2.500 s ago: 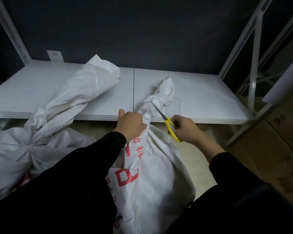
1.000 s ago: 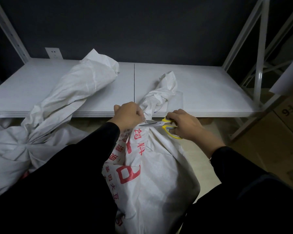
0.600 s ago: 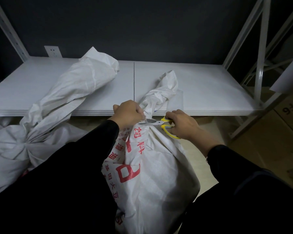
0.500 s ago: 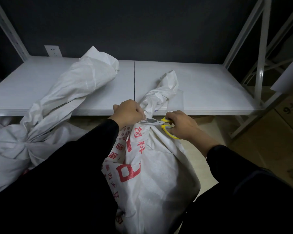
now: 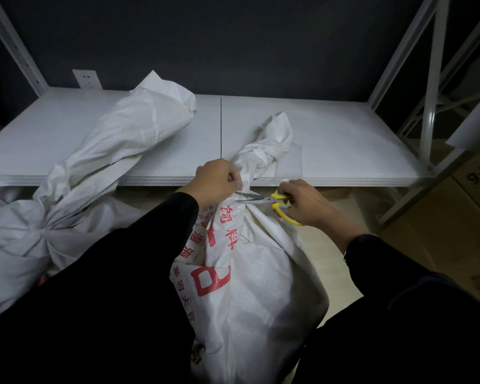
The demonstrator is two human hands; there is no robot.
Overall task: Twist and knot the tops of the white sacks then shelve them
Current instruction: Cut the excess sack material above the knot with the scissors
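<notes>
Scissors (image 5: 263, 200) swung level; 2 hands (image 5: 216, 184) (image 5: 302, 202), 2 sacks (image 5: 261, 273) (image 5: 108, 151).

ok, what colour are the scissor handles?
Yellow; clearest in the head view, on the scissors in the right hand.

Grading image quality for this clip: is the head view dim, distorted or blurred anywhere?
Head view: dim overall, the sleeves nearly featureless black; the wide angle splays the shelf uprights outward; the left hand, right hand, scissors and red print on the sack look sharp.

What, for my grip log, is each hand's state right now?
Left hand: closed, gripping the twisted neck of the printed sack.
Right hand: closed, holding the yellow-handled scissors.
</notes>
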